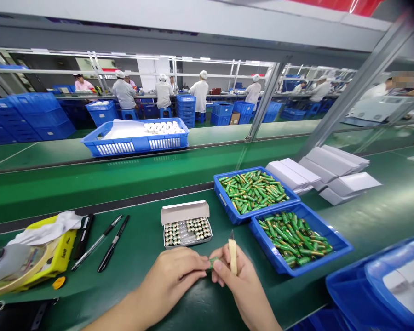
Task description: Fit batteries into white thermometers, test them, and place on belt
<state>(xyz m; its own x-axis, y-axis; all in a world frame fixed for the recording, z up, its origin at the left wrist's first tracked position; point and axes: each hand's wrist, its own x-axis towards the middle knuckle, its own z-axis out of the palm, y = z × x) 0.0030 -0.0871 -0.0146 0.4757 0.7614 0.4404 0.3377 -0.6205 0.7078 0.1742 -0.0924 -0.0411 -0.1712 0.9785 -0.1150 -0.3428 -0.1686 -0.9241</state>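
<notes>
Close in front of me, my left hand (178,271) pinches one end of a green battery (212,263). The fingertips of my right hand (240,272) meet it from the other side. A small knife (232,255) with a pale yellow, tape-like handle is also in my right hand, its dark blade pointing up and away. Just beyond my hands stands an open white box (187,243), lid raised, with upright batteries at both sides and a gap between them. Right of it, two blue trays (224,202) (266,250) are heaped with green batteries.
Pens (113,243) and a yellow container (60,250) with a white cloth lie at left. White cartons (293,174) are stacked behind the trays. A blue bin (359,285) sits at lower right. Farther off are a blue basket (134,146), metal posts and seated co-workers.
</notes>
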